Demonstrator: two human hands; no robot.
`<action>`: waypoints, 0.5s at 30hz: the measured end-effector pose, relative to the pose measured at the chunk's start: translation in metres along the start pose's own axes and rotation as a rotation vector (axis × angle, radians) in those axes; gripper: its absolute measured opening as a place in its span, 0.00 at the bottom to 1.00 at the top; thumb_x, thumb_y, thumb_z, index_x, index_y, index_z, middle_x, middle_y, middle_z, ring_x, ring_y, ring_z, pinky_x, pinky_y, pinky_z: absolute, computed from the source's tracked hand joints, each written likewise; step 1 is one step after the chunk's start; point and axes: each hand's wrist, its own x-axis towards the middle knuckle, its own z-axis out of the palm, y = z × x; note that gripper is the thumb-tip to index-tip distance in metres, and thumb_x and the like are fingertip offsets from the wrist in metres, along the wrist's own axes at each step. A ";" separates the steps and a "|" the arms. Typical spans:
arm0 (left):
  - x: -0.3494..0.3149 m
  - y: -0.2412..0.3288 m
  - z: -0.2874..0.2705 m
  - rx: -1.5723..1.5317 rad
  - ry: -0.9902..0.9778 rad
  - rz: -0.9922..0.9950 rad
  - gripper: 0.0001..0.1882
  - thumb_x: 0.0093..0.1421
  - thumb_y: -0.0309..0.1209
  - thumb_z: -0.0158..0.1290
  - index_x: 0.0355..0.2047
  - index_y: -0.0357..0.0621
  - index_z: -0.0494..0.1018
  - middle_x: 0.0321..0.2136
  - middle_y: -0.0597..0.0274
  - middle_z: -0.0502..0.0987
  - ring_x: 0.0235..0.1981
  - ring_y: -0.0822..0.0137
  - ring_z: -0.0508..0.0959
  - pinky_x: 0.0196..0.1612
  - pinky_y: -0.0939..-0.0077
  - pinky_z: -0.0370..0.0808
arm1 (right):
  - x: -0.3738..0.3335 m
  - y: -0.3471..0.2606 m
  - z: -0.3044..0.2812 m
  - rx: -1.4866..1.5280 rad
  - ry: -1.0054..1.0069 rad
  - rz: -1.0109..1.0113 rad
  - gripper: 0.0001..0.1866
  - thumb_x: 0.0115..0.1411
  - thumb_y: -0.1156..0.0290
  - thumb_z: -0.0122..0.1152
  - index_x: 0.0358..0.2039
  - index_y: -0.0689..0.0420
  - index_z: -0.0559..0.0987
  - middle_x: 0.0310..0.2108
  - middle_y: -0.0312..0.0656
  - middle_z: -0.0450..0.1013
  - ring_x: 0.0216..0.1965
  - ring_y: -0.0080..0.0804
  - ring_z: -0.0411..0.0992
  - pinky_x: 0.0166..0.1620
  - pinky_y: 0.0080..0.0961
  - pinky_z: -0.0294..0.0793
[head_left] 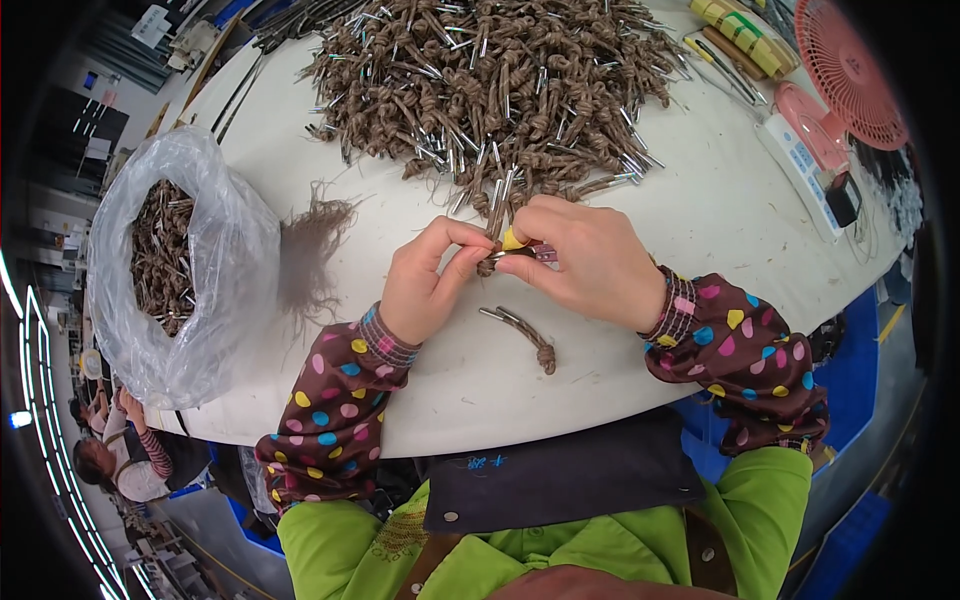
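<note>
Both hands are meeting over the white worktop (640, 230), just below the big heap of knotted cords (500, 80). The left hand (425, 285) is pinching the brown cord piece (487, 262) between thumb and fingers, while the right hand (590, 260) is closing on a small yellow-handled tool (516, 242) at its tip. Best to be keeping the cord taut and the tool square. A finished cord (525, 335) is lying just beneath; the plastic bag (170, 270) is sitting well left.

Both hands, left hand (425, 285) and right hand (585, 260), pinch a knotted cord (487, 262) over the white table (700, 210).
</note>
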 end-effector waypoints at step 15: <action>-0.003 0.007 -0.008 -0.315 -0.146 -0.159 0.06 0.67 0.28 0.42 0.38 0.37 0.65 0.31 0.62 0.76 0.32 0.76 0.75 0.38 0.83 0.71 | 0.012 0.014 -0.012 0.226 0.101 -0.049 0.17 0.49 0.67 0.67 0.38 0.59 0.75 0.27 0.39 0.71 0.26 0.31 0.69 0.31 0.24 0.70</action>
